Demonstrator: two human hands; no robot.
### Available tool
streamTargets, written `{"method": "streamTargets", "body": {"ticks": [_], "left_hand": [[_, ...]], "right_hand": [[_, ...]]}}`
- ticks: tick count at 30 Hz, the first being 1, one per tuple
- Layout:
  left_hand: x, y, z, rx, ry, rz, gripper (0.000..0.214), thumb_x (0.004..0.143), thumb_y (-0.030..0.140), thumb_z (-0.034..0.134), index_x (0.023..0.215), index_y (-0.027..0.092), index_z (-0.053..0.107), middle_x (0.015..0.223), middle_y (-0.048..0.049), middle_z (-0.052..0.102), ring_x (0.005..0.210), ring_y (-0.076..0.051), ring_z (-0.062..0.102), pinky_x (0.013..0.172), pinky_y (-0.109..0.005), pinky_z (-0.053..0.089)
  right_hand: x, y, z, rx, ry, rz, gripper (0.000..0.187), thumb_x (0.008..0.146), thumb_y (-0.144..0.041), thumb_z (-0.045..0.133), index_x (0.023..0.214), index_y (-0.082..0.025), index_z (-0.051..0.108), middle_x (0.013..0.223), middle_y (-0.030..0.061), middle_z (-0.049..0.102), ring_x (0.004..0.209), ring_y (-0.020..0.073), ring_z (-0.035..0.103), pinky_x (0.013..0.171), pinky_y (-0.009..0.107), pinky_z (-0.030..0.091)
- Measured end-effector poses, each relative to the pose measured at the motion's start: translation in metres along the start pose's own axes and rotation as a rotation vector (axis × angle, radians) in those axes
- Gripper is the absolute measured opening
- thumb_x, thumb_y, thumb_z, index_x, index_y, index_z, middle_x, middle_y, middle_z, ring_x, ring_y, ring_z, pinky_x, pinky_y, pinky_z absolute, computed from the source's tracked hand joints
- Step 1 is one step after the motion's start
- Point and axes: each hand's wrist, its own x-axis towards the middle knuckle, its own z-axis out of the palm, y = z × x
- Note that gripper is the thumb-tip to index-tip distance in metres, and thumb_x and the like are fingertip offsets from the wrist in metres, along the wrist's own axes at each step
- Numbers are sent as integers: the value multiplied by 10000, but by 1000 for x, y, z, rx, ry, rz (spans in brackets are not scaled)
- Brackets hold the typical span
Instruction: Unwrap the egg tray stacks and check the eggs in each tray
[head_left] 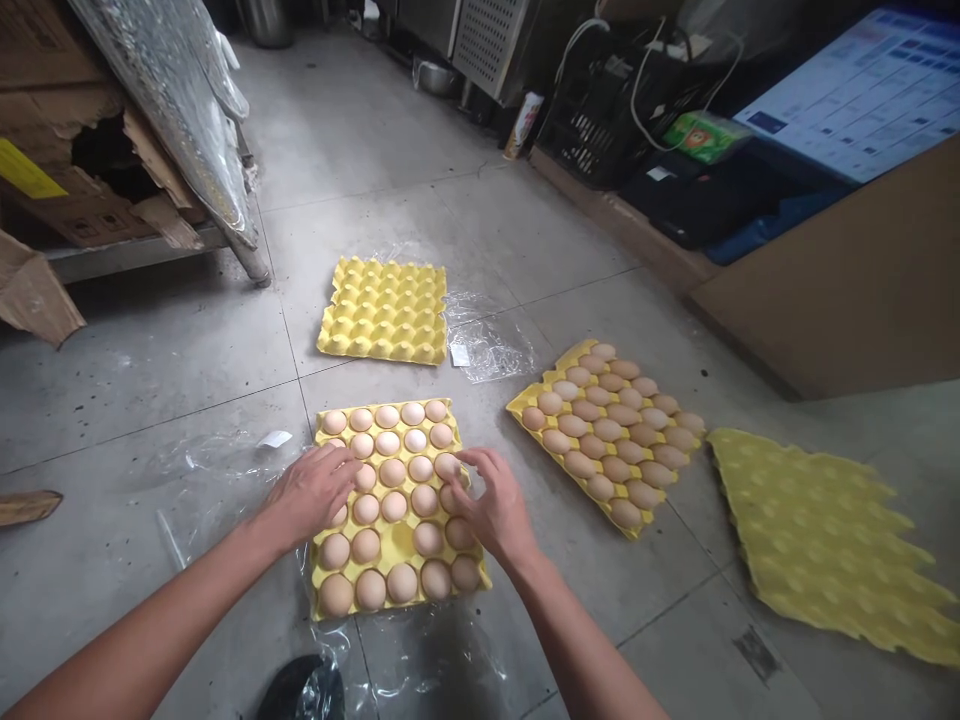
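A yellow egg tray [400, 590] full of brown eggs lies on the floor before me, with one bare cup in its second row from the near side. My left hand [321, 485] reaches over the left edge, fingers bent together and covering part of that column; what lies under them is hidden. At the right edge, my right hand [489, 500] has its thumb and fingertips around an egg [447, 466] that sits in its cup. Clear plastic wrap [409, 660] spreads beneath and around this tray.
Another egg-filled tray [615, 430] lies to the right. An eggless yellow tray [384, 312] is farther ahead, with clear wrap [491, 340] beside it, and one more tray [825, 545] at far right. A metal table leg [251, 262] and a brown panel [840, 290] flank the floor.
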Motion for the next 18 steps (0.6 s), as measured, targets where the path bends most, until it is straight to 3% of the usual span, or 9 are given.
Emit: {"method": "streamTargets", "body": {"ticks": [4, 8, 14, 18], "left_hand": [[12, 0, 11, -25, -45, 59, 282, 928, 180, 622, 1199, 244, 662, 1185, -96, 689, 1033, -283, 613, 914, -465, 524], [18, -5, 17, -57, -64, 78, 206, 927, 203, 629, 1115, 267, 681, 1088, -63, 690, 991, -260, 618, 869, -417, 501], [24, -1, 17, -118, -49, 20, 128, 826, 140, 647, 904, 241, 661, 921, -50, 671, 880, -249, 619, 798, -389, 504], [15, 1, 11, -219, 19, -106, 283, 809, 163, 653, 1080, 244, 661, 1003, -44, 711, 906, -228, 659, 820, -380, 555]], "right_hand": [[7, -19, 10, -163, -110, -91, 184, 962, -282, 648, 1134, -225, 682, 1169, 97, 717, 1086, 288, 621, 956, 442, 550], [16, -34, 24, -356, -192, -85, 194, 911, -363, 748, 1044, -227, 710, 1069, 102, 727, 1026, 322, 601, 894, 465, 545], [23, -37, 38, -431, -201, -61, 161, 849, -251, 768, 993, -225, 700, 1099, 148, 704, 1002, 356, 602, 807, 469, 520], [31, -31, 39, -445, -224, -81, 81, 849, -155, 677, 870, -229, 652, 992, 123, 700, 917, 306, 611, 783, 415, 506]]}}
